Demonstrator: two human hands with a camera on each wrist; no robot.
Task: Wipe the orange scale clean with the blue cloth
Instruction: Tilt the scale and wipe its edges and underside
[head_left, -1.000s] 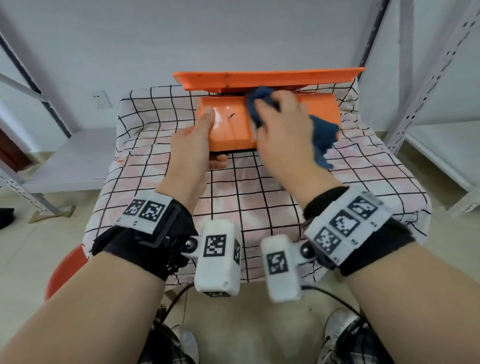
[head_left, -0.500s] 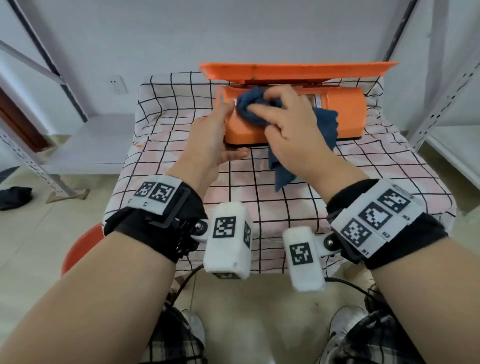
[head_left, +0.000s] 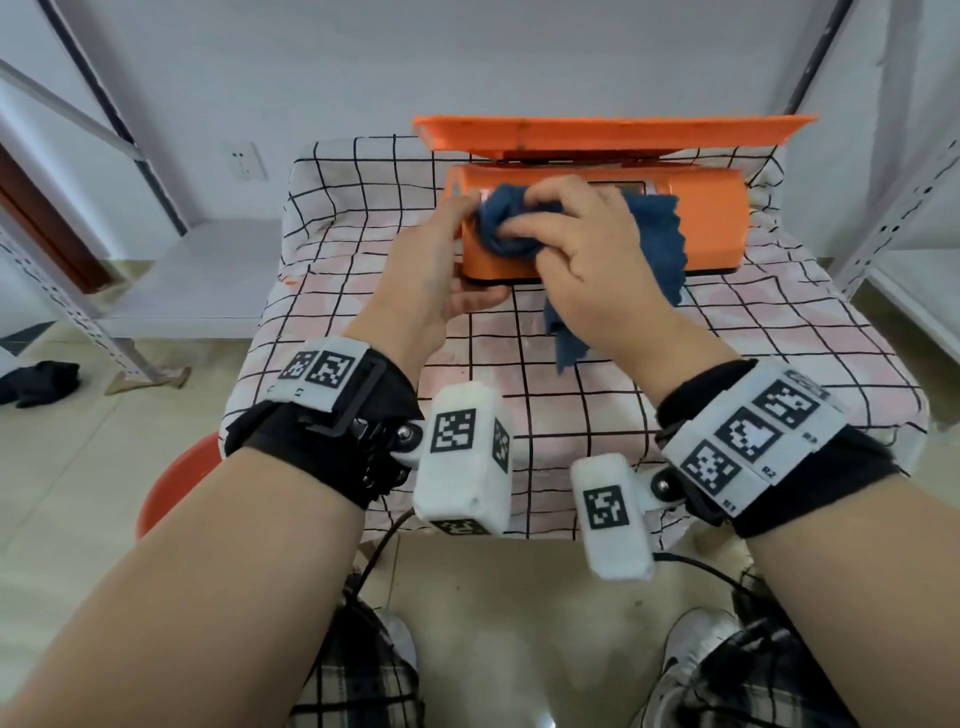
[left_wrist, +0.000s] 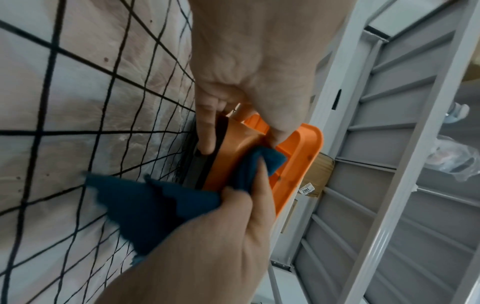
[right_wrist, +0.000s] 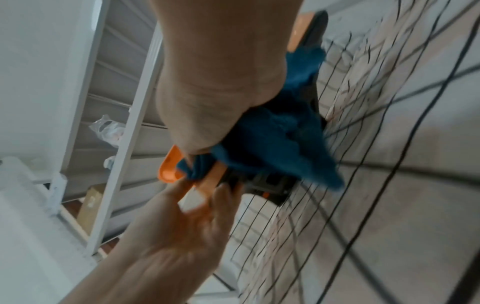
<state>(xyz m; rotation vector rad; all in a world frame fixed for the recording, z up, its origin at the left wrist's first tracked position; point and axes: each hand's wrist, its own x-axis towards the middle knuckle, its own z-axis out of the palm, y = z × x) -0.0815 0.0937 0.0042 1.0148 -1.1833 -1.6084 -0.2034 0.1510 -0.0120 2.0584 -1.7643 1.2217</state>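
The orange scale (head_left: 711, 228) stands at the back of the checked table cover (head_left: 675, 374), its flat platform (head_left: 613, 132) raised above the body. My left hand (head_left: 447, 254) grips the scale's left end, thumb under the front edge. My right hand (head_left: 571, 244) holds the bunched blue cloth (head_left: 506, 228) against the left part of the front face, and a loose corner hangs down to the table. In the left wrist view, the left hand (left_wrist: 249, 82) clasps the scale (left_wrist: 233, 144) beside the cloth (left_wrist: 161, 203). The right wrist view shows the right hand (right_wrist: 221, 82) pressing the cloth (right_wrist: 272, 148) on.
Grey metal shelving stands close on the left (head_left: 104, 322) and on the right (head_left: 893, 208) of the small table. A red stool (head_left: 176, 483) sits low at the table's front left corner. A dark bundle (head_left: 36, 382) lies on the floor at far left.
My right hand has carried the cloth from under the platform leftward and down onto the scale's left front face. The left hand has kept its hold on the left end.
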